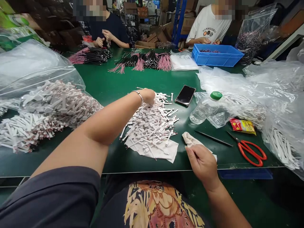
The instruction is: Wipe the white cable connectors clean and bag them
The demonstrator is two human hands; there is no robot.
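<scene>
A heap of short white cable pieces with connector ends lies on the green table, partly on a white cloth. My left hand, with a bracelet at the wrist, reaches to the far end of the heap. Its fingers are hidden behind the back of the hand. At the near table edge my right hand is closed in a fist, thumb against the curled fingers. What is inside it, if anything, is hidden. A crumpled whitish cloth lies just beyond and under that hand.
Right of the heap are a phone, a bottle, black tweezers, red-handled scissors and a snack packet. Bags of white cables flank both sides. Across the table, two people work near black-pink wire bundles and a blue bin.
</scene>
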